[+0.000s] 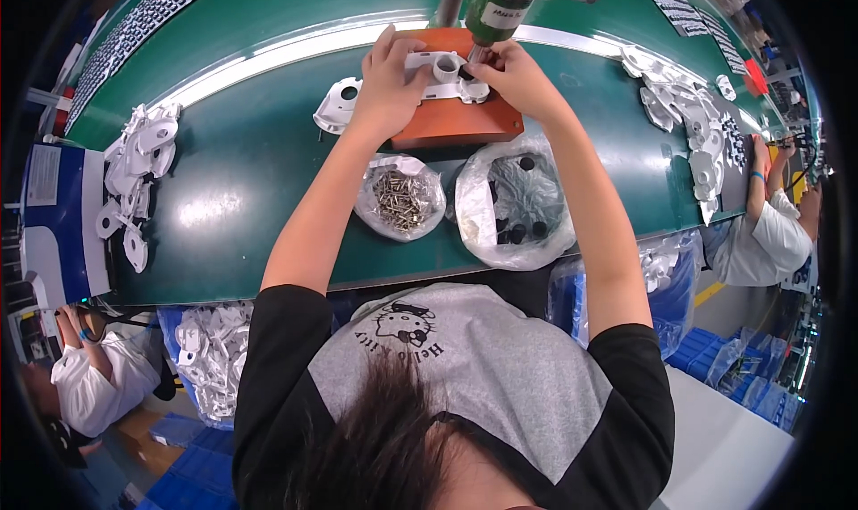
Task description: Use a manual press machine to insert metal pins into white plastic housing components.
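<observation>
A white plastic part (pixel 444 91) with a raised round collar lies on an orange block (pixel 456 127). My left hand (pixel 391 83) is closed on the part's left end, thumb along its near side. My right hand (pixel 520 79) is closed in a pinch at the right end, just below the tip of a green press tool (pixel 497 14). A dark spot shows by its fingertips, but I cannot make out what they hold. Another white part (pixel 336 106) lies left of the block, partly behind my left forearm.
Nearer me are a bag of small metal pins (pixel 402 199) and a bag with black caps (pixel 517 234). White parts are piled at left (pixel 143 152) and right (pixel 702 139) on the green table (pixel 228 242). Other people (pixel 770 233) sit at both sides.
</observation>
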Demonstrator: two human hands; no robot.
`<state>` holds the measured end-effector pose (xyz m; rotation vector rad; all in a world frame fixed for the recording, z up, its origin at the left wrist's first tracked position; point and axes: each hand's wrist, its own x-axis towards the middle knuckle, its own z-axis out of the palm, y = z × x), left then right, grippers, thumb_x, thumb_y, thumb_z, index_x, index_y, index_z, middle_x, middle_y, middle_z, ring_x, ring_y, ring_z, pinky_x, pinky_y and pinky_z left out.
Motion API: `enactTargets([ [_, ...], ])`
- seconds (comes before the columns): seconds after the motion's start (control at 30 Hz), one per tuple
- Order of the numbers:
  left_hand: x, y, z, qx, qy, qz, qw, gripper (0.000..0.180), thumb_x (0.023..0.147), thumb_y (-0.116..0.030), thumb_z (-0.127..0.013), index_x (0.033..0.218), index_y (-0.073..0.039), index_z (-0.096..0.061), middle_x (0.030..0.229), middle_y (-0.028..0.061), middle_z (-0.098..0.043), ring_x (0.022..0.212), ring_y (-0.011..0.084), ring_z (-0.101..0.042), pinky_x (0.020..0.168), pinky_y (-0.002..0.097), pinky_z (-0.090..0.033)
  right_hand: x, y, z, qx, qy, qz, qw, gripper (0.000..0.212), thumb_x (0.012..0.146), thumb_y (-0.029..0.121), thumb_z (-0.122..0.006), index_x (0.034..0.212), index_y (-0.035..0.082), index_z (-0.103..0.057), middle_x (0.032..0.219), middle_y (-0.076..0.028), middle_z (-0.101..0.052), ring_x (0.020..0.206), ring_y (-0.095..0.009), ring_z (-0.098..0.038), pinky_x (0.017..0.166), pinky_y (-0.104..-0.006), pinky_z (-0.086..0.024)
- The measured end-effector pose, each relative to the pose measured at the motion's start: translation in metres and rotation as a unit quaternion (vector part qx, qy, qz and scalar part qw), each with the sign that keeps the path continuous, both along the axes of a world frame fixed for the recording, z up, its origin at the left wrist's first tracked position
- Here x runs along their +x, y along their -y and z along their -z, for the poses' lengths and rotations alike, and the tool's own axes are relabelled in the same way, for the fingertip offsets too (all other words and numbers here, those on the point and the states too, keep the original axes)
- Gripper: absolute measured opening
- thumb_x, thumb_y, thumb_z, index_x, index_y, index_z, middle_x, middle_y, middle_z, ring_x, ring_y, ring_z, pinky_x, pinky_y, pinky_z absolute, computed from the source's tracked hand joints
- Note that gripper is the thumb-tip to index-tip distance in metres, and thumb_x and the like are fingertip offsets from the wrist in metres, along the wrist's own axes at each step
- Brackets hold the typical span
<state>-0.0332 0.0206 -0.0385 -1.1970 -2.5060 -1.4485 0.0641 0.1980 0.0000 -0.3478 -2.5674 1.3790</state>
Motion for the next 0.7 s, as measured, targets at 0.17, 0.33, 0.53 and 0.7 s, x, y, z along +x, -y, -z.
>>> enactTargets([
  [0.17, 0.001, -0.001, 0.0, -0.002, 0.001, -0.004, 1.0, 0.035, 0.082, -0.02, -0.06, 0.115, -0.013, -0.051, 0.141, 0.0154, -0.03, 0.126, 0.0408, -0.028, 0.101, 0.0453, -0.033, 0.022, 0.002, 0.008, 0.022, -0.06, -0.002, 0.998, 0.025, 0.081, 0.017, -0.066, 0.096, 0.0, -0.055, 0.092, -0.005, -0.055, 0.086, -0.014, -0.053, 0.08, -0.0248, -0.043],
  [0.33, 0.0, -0.002, 0.001, -0.009, -0.018, -0.013, 1.0, 0.035, 0.082, -0.023, -0.06, 0.114, -0.012, -0.051, 0.139, 0.0142, -0.032, 0.124, 0.0404, -0.031, 0.1, 0.0464, -0.033, 0.048, 0.027, 0.003, 0.026, -0.114, 0.027, 0.993, 0.019, 0.079, 0.017, -0.065, 0.09, 0.002, -0.06, 0.095, -0.007, -0.055, 0.089, -0.019, -0.055, 0.079, -0.0305, -0.044],
  [0.53, 0.009, 0.004, -0.007, -0.041, -0.247, -0.078, 0.965, 0.033, 0.079, -0.019, -0.059, 0.109, -0.008, -0.053, 0.128, 0.0134, -0.046, 0.121, 0.0346, -0.038, 0.097, 0.0463, -0.035, 0.045, -0.015, -0.037, -0.085, -0.251, 0.195, 0.944, 0.017, 0.083, 0.011, -0.054, 0.094, -0.001, -0.06, 0.092, -0.008, -0.063, 0.08, -0.017, -0.06, 0.072, -0.0268, -0.044],
  [0.7, 0.009, -0.006, -0.014, -0.057, -0.271, 0.02, 0.961, 0.033, 0.079, -0.011, -0.054, 0.11, -0.001, -0.053, 0.118, 0.0163, -0.055, 0.117, 0.0301, -0.047, 0.099, 0.0422, -0.036, 0.027, -0.134, -0.09, 0.148, -0.435, 0.083, 0.884, 0.018, 0.087, 0.01, -0.047, 0.101, 0.001, -0.055, 0.101, -0.013, -0.062, 0.088, -0.021, -0.061, 0.072, -0.0298, -0.048],
])
